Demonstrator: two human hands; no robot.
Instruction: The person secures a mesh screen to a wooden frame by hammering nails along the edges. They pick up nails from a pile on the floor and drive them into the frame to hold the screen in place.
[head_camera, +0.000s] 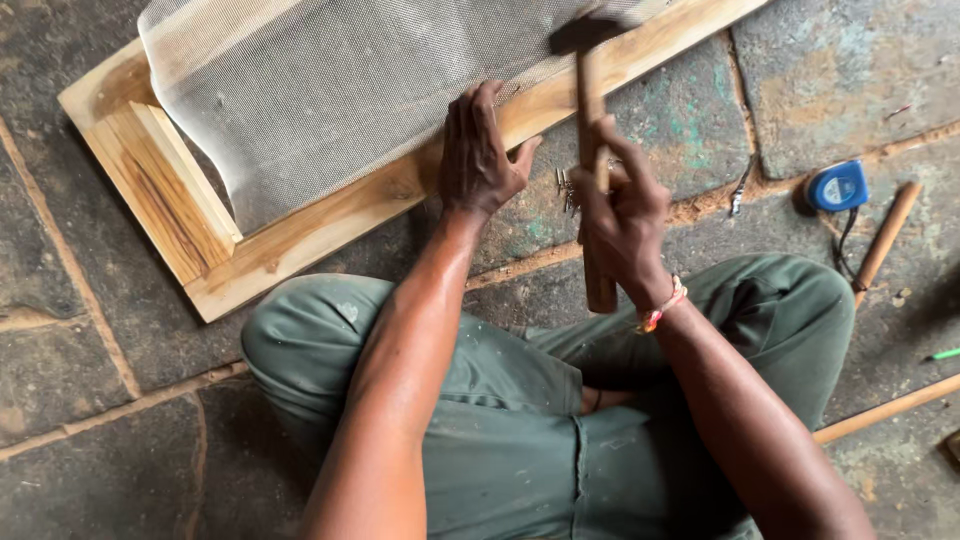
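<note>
- The left hand (478, 150) lies palm down, fingers stretched forward and close together, thumb spread to the side, fingertips pressed flat.
- The left forearm runs straight back from the wrist toward the body, elbow low over the left knee.
- The right hand (622, 215) is a closed fist, knuckles up, raised beside and a little nearer the body than the left.
- The right wrist, wearing a thread band, bends slightly; its forearm slants back over the right thigh.
- Legs are folded, cross-legged.

Carpentry workshop floor: stone slabs (100, 420), wooden frame (300, 225), tape measure (838, 186), nails (566, 190).
</note>
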